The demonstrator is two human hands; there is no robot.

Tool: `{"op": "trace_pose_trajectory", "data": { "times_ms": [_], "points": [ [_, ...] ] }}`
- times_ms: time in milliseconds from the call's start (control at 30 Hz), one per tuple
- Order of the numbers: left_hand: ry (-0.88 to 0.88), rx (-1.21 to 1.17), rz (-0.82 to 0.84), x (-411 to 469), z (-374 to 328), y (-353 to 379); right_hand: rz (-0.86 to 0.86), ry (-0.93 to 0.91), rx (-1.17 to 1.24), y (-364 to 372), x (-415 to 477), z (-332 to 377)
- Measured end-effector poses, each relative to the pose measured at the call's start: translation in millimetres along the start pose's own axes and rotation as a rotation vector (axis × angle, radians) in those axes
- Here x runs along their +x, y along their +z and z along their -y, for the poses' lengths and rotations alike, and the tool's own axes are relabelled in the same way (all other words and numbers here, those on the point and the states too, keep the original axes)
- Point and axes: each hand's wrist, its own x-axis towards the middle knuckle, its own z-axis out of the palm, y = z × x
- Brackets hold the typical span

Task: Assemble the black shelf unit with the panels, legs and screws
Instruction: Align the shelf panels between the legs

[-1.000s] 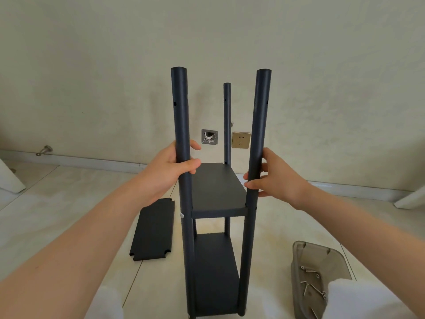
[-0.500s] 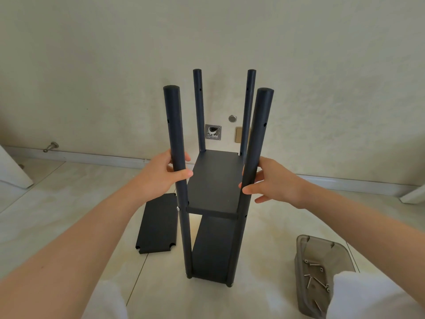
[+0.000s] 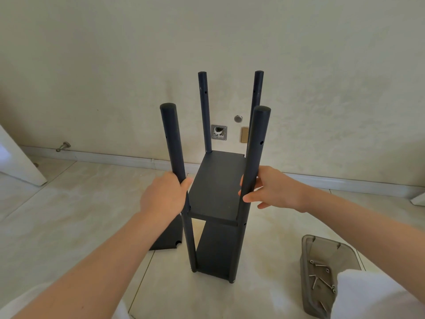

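Four legs now show where a second ago only three did: the shelf unit [image 3: 216, 226] has been turned a little and moved farther out, and it stands upright on the floor [image 3: 69, 203], its near feet on the tile well below both hands. The left hand [image 3: 161, 196] grips the front-left leg [image 3: 171, 139], fingers wrapped round it; the right hand [image 3: 276, 191] holds the front-right leg [image 3: 258, 139] more loosely, fingertips curling round its inner side. Both holds sit just above the middle panel [image 3: 216, 192], which spans the gap between them; the lower panel [image 3: 216, 252] lies further down, near the feet. The two back legs [image 3: 203, 107] rise beyond the hands, towards the wall. Above the grips every leg is bare, with small open holes near the top, so I judge that one shelf level is still missing and that this turn and set-down was a squaring-up before fitting it. The likely piece is the loose panel [image 3: 167, 238], flat on the tile behind the left forearm, which now hides more of it than before. Out past the right wrist and nearer the person stands a smoky plastic bin [image 3: 322, 247] holding the remaining screws [image 3: 318, 279]. Either hand would have to let go to fetch these, and the unit looks steady enough on its feet to allow that.
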Motion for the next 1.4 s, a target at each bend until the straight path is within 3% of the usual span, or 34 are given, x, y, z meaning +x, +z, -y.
{"op": "trace_pose_trajectory", "data": {
  "times_ms": [167, 267, 467, 633, 767, 900, 1400],
  "points": [
    [-0.029, 0.049, 0.001, -14.5, 4.3, 6.5, 0.033, -0.002, -0.069, 6.5, -6.2, 2.5],
    [-0.141, -0.059, 0.067, -19.4, 9.0, 17.2, 0.036, -0.017, -0.069, 7.6, -9.2, 6.1],
    [-0.403, -0.648, 0.621, -57.9, -13.2, 73.4, 0.066, -0.012, -0.082, 0.1, -13.9, 15.0],
    [-0.480, -0.874, 0.524, -79.5, -9.8, 137.1, 0.017, -0.067, -0.079, 0.1, -17.4, 18.4],
    [-0.498, -1.229, 0.451, -78.6, -14.8, 144.2, -0.036, -0.073, -0.145, 6.0, -12.2, 10.7],
    [-0.440, -1.367, 0.484, -73.2, -20.1, 141.9, -0.051, -0.066, -0.160, 6.3, -10.0, 3.6],
    [-0.321, -1.401, 0.479, -70.8, -22.2, 163.4, -0.001, -0.055, -0.155, -2.3, -9.4, -0.8]
  ]
}}
